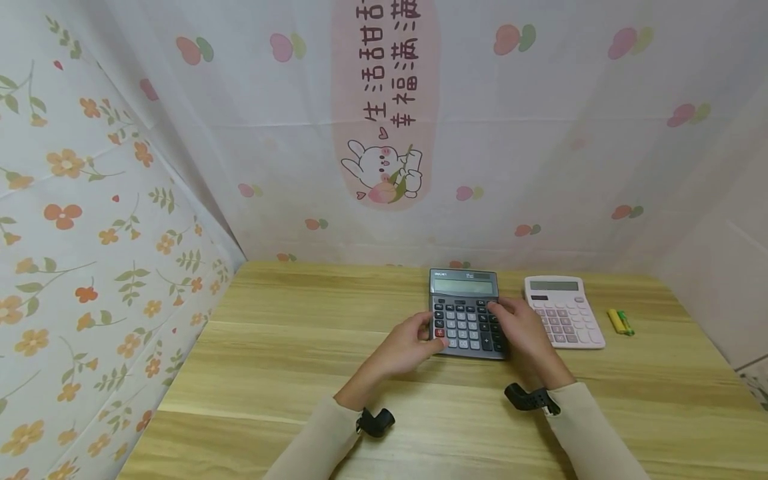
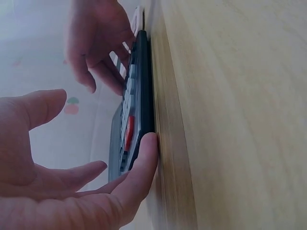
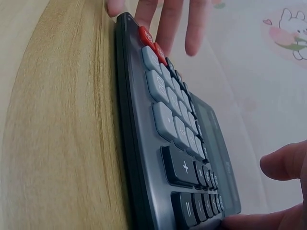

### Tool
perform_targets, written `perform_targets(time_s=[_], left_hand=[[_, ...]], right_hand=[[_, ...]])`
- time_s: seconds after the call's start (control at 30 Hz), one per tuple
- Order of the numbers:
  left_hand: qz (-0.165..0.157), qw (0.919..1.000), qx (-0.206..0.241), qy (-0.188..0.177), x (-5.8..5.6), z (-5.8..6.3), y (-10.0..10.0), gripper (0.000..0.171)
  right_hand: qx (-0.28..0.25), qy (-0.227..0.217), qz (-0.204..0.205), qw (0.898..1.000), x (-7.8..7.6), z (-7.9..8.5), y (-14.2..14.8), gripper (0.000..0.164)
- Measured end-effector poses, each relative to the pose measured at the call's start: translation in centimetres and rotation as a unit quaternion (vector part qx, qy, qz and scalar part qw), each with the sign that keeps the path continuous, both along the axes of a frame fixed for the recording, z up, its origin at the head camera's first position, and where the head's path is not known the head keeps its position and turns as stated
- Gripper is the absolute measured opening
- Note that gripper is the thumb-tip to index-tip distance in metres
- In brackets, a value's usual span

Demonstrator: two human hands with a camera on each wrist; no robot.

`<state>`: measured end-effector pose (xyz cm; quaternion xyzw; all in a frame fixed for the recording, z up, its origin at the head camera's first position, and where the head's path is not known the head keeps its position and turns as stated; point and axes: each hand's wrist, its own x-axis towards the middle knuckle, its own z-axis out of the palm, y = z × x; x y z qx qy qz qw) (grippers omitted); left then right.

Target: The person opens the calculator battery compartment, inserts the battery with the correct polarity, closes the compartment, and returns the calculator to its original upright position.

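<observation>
A dark grey desk calculator lies face up on the wooden table, its display towards the wall. My left hand is at its left side; in the left wrist view one fingertip touches the calculator's edge, while the other fingers are spread apart. At the right side is my right hand. The right wrist view shows a finger at the calculator's edge beside the display and another digit raised clear of the keys. Much of the right hand is outside that view.
A pale pink calculator lies just right of my right hand. Farther right are a yellow battery and a green one, side by side. Printed cloth hangs behind the table, and flowered cloth hangs at the left.
</observation>
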<state>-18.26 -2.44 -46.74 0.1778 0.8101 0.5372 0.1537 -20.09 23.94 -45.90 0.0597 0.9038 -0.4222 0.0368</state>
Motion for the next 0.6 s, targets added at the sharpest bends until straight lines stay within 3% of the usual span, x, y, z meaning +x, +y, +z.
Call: perform_targets(time_s=[0.6], left_hand=[[0.013, 0.9994, -0.031, 0.002, 0.23, 0.28, -0.94, 0.077]], right_hand=[[0.006, -0.037, 0.014, 0.999, 0.76, 0.59, -0.11, 0.069]])
